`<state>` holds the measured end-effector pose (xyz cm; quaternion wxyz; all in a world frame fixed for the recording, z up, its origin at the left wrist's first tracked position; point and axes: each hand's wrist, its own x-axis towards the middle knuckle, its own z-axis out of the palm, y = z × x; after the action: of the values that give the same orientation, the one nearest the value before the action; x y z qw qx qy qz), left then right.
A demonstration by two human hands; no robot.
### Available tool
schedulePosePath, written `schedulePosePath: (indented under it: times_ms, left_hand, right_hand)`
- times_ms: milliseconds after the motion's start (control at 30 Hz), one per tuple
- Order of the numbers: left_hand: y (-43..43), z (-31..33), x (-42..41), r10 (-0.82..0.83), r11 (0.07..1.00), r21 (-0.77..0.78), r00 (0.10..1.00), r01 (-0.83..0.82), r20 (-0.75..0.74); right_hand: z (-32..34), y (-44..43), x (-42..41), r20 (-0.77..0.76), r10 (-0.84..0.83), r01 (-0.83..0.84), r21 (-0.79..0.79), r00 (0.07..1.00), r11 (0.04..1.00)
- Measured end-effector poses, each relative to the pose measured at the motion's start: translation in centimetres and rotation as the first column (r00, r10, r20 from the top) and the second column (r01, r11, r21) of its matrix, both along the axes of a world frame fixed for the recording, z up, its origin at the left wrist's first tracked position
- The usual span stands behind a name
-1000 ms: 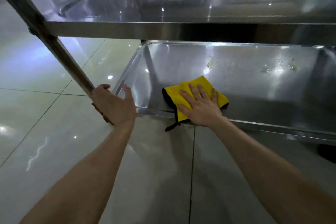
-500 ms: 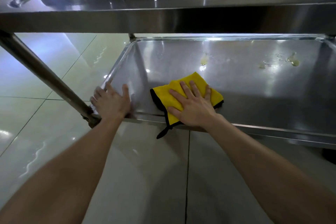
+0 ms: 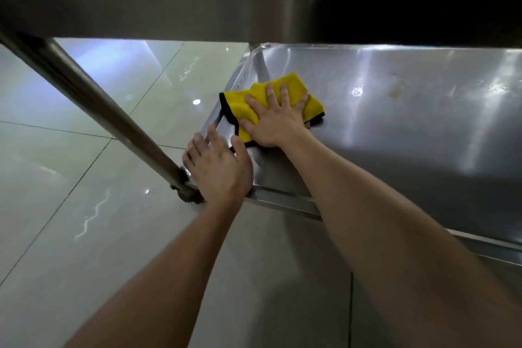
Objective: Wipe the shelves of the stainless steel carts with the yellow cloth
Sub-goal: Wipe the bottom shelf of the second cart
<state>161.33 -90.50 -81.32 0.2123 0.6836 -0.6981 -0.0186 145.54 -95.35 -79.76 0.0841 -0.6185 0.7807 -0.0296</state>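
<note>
A folded yellow cloth (image 3: 291, 84) with a black hem lies on the lower shelf (image 3: 409, 127) of the stainless steel cart, near its left rim. My right hand (image 3: 275, 118) presses flat on the cloth with fingers spread. At the shelf's front left corner, my left hand (image 3: 219, 168) rests with its fingers over the rim, beside the cart's leg (image 3: 84, 96). Pale smears (image 3: 395, 89) mark the shelf to the right of the cloth.
The upper shelf's edge (image 3: 197, 11) hangs low across the top of the view, close over the lower shelf. Glossy tiled floor (image 3: 70, 206) lies to the left and below the cart.
My right hand has slid the cloth away from the front rim, towards the left side and deeper into the shelf. My left hand moved off the leg onto the corner. The view dropped lower.
</note>
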Motion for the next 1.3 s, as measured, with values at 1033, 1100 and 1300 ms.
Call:
schedulePosePath:
  times_ms: [1033, 1100, 1300]
  left_hand:
    - [14.6, 2.0, -20.1, -0.653, 0.757, -0.030, 0.754, 0.653, -0.069]
    - [14.7, 1.4, -20.2, -0.660, 0.751, -0.028, 0.747, 0.660, -0.080]
    - [14.3, 0.6, -20.2, -0.621, 0.780, -0.016, 0.772, 0.625, -0.135]
  right_hand:
    - [0.3, 27.5, -19.7, 0.034, -0.319, 0.318, 0.032, 0.947, 0.947]
    - [0.3, 29.1, -21.5, 0.055, -0.337, 0.336, 0.010, 0.940, 0.942]
    - [0.7, 38.0, -30.7, 0.044, -0.504, 0.504, 0.012, 0.862, 0.863]
